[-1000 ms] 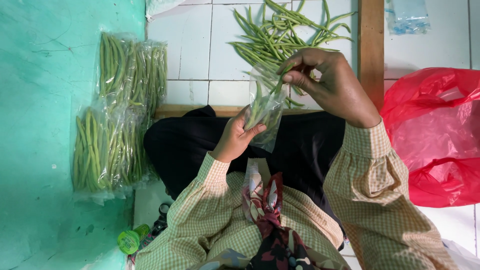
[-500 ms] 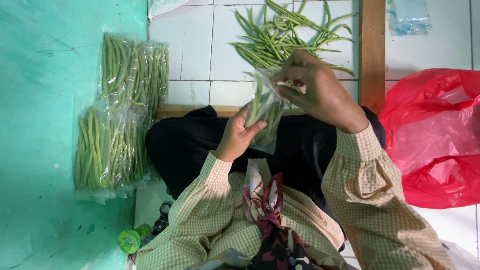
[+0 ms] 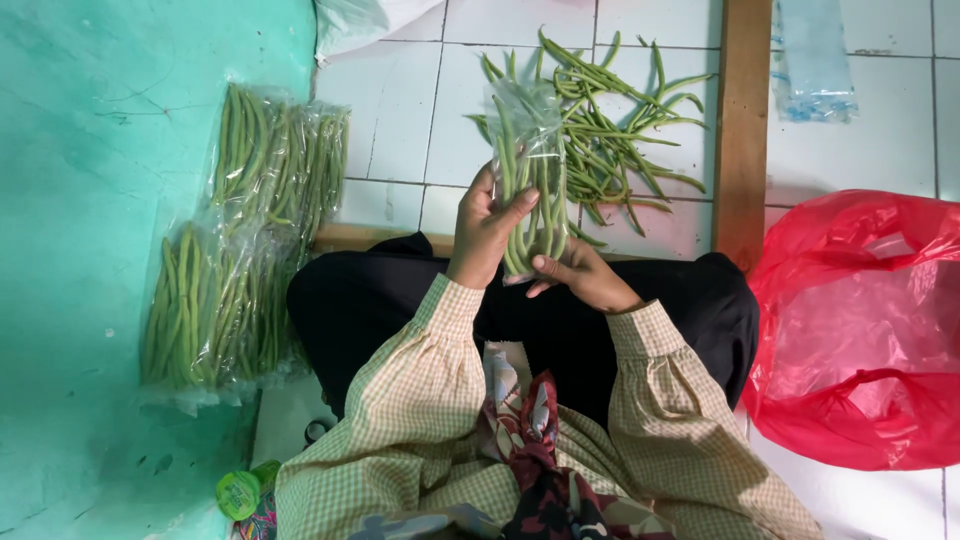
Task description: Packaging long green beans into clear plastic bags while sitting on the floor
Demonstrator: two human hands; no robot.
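Low in the middle of the frame, a person sits cross-legged in a checked top and dark trousers. Just above the lap, the left hand (image 3: 487,228) is closed around the side of a clear bag of beans (image 3: 528,175) held upright, thumb pressed across its front. The right hand (image 3: 578,274) cups the bag's lower end from beneath, fingers curled under it. The bag looks full, its mouth unsealed at the top.

At the left of the frame, on the teal floor, lie four filled bags (image 3: 245,240) in a loose stack, so a good share seems packed already. Beyond the hands, upper middle, a pile of loose beans (image 3: 625,140) waits on the white tiles beside a wooden strip (image 3: 742,130), so more packing remains. A red plastic bag (image 3: 865,330) slumps at the right, and empty clear bags (image 3: 815,65) lie at upper right.
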